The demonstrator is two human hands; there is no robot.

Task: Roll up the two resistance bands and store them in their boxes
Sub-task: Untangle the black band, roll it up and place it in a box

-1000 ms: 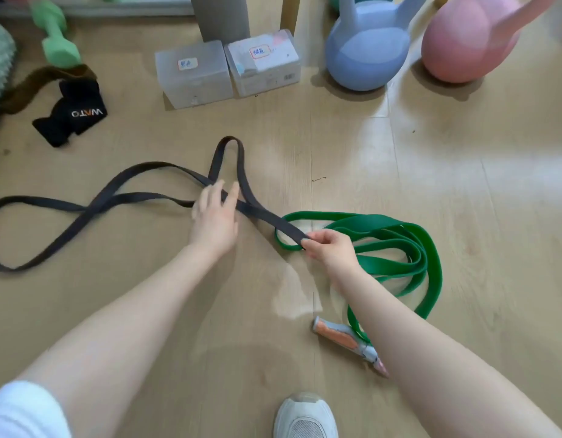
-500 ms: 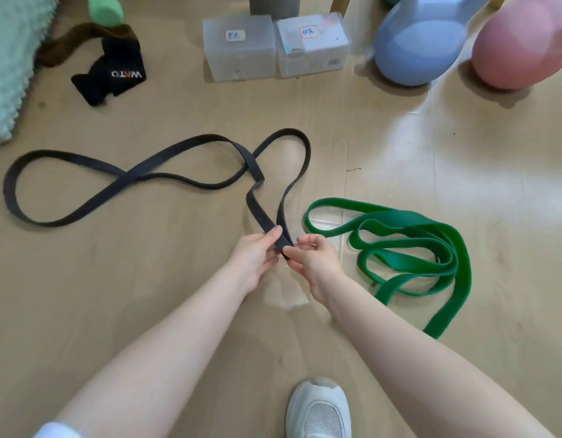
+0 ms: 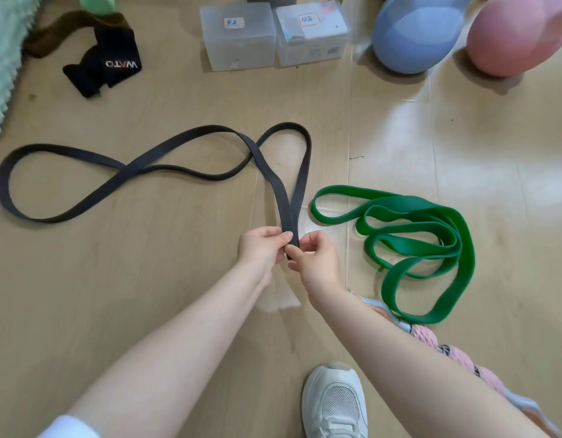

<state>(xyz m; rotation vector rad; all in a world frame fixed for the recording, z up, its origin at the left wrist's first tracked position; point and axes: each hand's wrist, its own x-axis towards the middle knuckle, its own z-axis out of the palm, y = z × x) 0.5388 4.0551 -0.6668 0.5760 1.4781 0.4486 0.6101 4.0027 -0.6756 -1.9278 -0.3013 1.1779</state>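
Here we pinch the near folded end of the black band (image 3: 210, 172) with both hands — the left hand (image 3: 262, 248) and the right hand (image 3: 314, 257) meet on it, fingers curled round the doubled strap. The rest of the band lies on the wooden floor (image 3: 115, 295) in loose crossing loops stretching left. The green band (image 3: 431, 235) lies in a loose heap just to our right. Two translucent boxes (image 3: 238, 39) stand side by side, well apart — beyond the bands.
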